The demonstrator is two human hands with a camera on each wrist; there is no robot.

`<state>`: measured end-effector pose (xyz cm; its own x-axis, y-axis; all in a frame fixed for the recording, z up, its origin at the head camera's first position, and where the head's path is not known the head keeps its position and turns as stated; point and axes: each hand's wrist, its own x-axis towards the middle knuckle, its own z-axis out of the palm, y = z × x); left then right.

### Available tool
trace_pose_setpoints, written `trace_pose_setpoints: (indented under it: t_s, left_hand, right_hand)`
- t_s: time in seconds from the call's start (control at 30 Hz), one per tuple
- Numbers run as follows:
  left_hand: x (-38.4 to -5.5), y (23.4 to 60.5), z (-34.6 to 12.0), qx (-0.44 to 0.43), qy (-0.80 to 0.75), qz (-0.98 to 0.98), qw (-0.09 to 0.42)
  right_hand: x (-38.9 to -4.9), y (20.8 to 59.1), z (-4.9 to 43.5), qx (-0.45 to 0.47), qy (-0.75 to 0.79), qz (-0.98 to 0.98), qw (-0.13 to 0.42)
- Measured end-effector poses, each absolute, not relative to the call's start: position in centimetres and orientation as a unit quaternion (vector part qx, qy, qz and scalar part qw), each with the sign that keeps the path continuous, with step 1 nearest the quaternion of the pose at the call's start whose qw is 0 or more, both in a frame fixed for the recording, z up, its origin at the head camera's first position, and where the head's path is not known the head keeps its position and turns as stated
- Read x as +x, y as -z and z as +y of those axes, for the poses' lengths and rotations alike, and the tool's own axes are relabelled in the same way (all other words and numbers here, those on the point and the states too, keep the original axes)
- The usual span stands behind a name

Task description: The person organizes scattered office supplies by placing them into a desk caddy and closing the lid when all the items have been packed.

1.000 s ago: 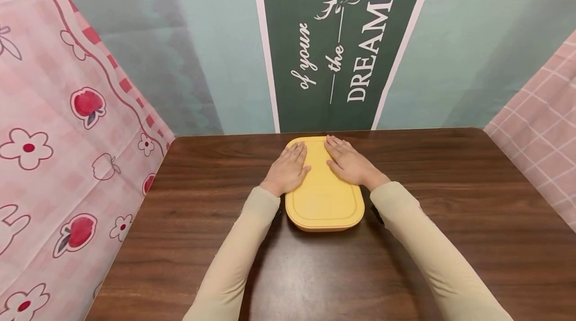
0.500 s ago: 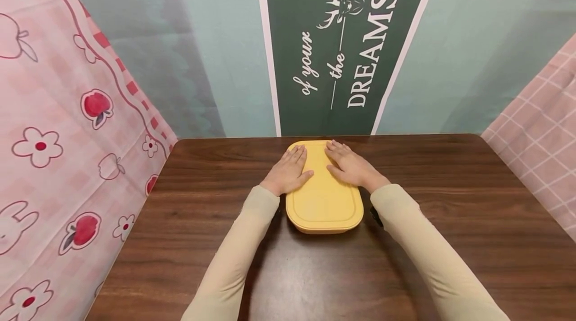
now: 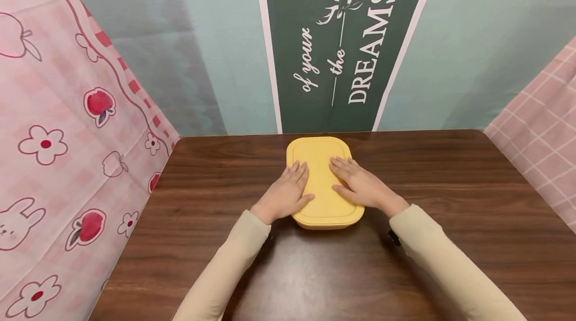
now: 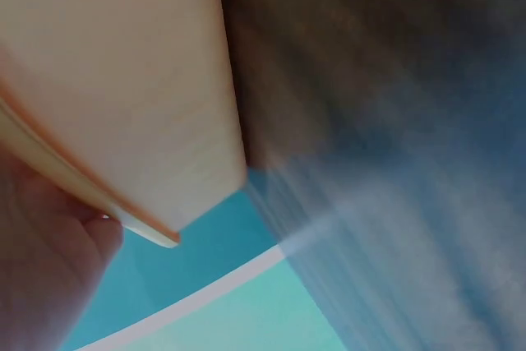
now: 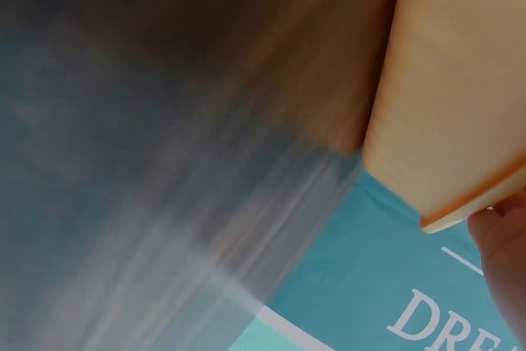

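A yellow rectangular box with rounded corners and a yellow lid [image 3: 321,176] stands near the far edge of the table, its long side running away from me. On the left part of the lid lies my left hand [image 3: 285,193], its fingers straight and its thumb pointing inward. My right hand [image 3: 362,183] rests flat on the lid's right part in the same way. In both wrist views the box's side wall [image 4: 123,80] shows down to the tabletop, and a hand is partly seen at the lid's rim. What the box holds is hidden.
The brown wooden table [image 3: 202,241] ends at a green cloth backdrop [image 3: 324,116] with white lettering. A pink patterned cloth [image 3: 58,176] hangs on the left and a pink checked cloth [image 3: 540,126] on the right.
Both hands have slid toward me along the lid, from its far end to about its middle. The box has hardly moved.
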<state>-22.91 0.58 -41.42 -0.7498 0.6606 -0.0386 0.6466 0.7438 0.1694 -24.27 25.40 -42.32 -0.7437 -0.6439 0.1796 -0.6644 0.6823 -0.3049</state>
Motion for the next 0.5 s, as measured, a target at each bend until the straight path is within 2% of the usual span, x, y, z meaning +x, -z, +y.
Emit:
trace_pose_setpoints:
  t_s: [0.5]
  left_hand:
    - [-22.2, 42.6, 0.6, 0.347, -0.065, 0.935, 0.014]
  right_hand:
    - [-23.3, 43.0, 25.4, 0.35, -0.162, -0.922, 0.034]
